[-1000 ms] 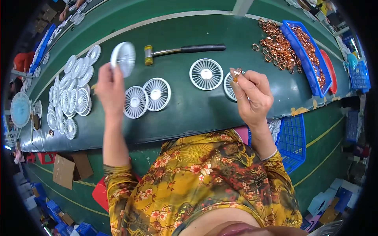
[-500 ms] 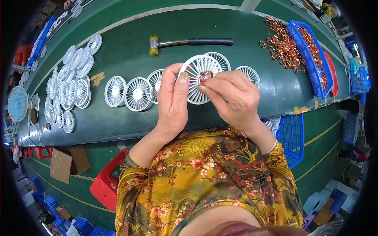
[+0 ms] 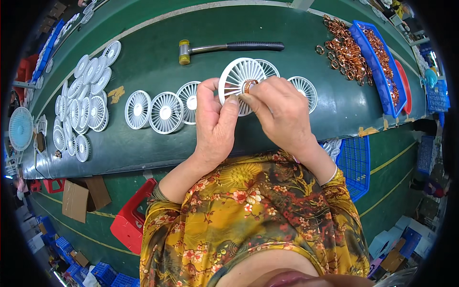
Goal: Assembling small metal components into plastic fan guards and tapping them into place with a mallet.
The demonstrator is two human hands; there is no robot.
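the left hand [image 3: 214, 122] pinches the lower left rim of a white grille [image 3: 237, 79], thumb and fingers closed on it, and holds it tilted up above the middle of the green worktop [image 3: 158, 43], nearer its front edge than the back. the right hand [image 3: 282, 115] has its fingertips closed around a small copper coil [image 3: 248, 86] pressed against the hub of that grille; how tightly it grips cannot be told, since the fingers hide most of the coil. behind the held grille a second one [image 3: 268, 68] lies flat, partly covered, and another [image 3: 306, 91] lies just right of the right hand. to the left of the hands three more grilles lie in a row [image 3: 165, 112], near one another. a stack of overlapping grilles [image 3: 83, 103] runs along the left end of the worktop. a mallet [image 3: 224, 48] with a black handle lies toward the back edge, well apart from the hands. loose copper coils [image 3: 343, 50] are heaped toward the right back corner, beside a blue tray [image 3: 363, 52] holding more. a blue basket [image 3: 356, 162] hangs below the front edge on the right.
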